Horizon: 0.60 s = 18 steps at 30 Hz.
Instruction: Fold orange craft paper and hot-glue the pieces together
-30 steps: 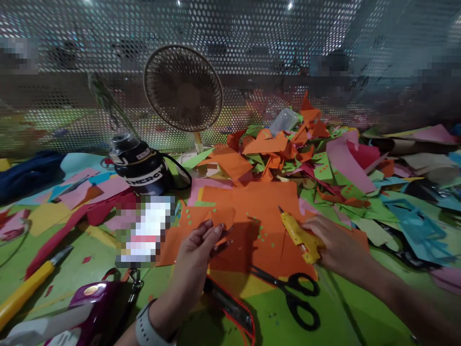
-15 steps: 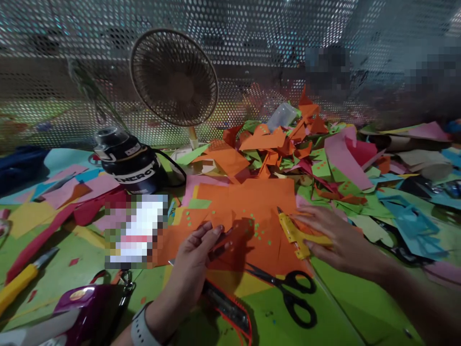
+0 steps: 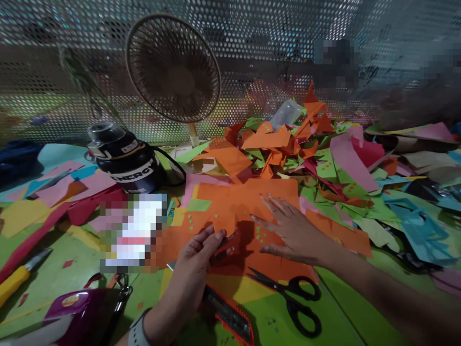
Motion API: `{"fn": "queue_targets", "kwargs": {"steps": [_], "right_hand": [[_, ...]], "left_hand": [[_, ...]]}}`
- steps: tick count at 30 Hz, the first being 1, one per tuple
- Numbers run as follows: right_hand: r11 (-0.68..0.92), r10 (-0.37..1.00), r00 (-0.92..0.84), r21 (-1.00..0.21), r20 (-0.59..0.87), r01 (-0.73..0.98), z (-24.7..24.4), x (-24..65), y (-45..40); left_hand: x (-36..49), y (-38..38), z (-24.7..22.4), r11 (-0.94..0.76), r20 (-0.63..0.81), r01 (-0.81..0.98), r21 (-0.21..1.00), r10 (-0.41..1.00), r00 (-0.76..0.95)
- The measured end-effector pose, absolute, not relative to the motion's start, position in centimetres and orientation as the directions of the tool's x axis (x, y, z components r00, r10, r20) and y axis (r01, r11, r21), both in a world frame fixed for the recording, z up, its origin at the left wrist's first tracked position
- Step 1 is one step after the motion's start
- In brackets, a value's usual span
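Observation:
In the head view my left hand (image 3: 200, 257) is closed, thumb and fingers pinching a small orange paper piece (image 3: 225, 224) above a larger orange sheet (image 3: 248, 192). My right hand (image 3: 288, 226) is open and empty, its fingers spread low over the right part of that sheet. Small green paper bits (image 3: 260, 236) lie by its fingertips. Black-handled scissors (image 3: 293, 293) rest below, blades pointing left. An orange-edged utility knife (image 3: 230, 312) lies beside my left wrist, partly hidden by the hand.
A black bottle (image 3: 126, 161) and a fan (image 3: 176, 72) stand at the back left. Paper scraps (image 3: 273, 139) pile up behind the sheet. At left lie a yellow-handled cutter (image 3: 16, 283) and a purple object (image 3: 77, 300). A perforated metal screen (image 3: 248, 43) rises behind.
My right hand has let go of the yellow glue gun, which no longer shows, and moved left over the orange sheet with fingers spread. My left hand keeps its pinch.

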State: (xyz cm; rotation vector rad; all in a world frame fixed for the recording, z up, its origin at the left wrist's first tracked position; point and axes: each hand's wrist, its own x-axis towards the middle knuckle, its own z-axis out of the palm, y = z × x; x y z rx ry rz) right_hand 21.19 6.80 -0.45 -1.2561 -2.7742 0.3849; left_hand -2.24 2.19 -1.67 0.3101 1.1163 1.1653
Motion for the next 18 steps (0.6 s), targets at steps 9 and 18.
{"fn": "queue_targets", "kwargs": {"steps": [9,18], "right_hand": [[0.459,0.792,-0.591,-0.492,-0.151,0.740,0.4,21.7,7.4],[-0.048,0.776,-0.606,-0.974,-0.175,0.221,2.4,20.6,5.3]], "left_hand": [[-1.9,2.2,-1.5,0.410,-0.535,-0.578,0.705,0.843,-0.055],[-1.0,1.1,-0.7,0.474,-0.512,-0.511,0.717,0.856,0.075]]}}
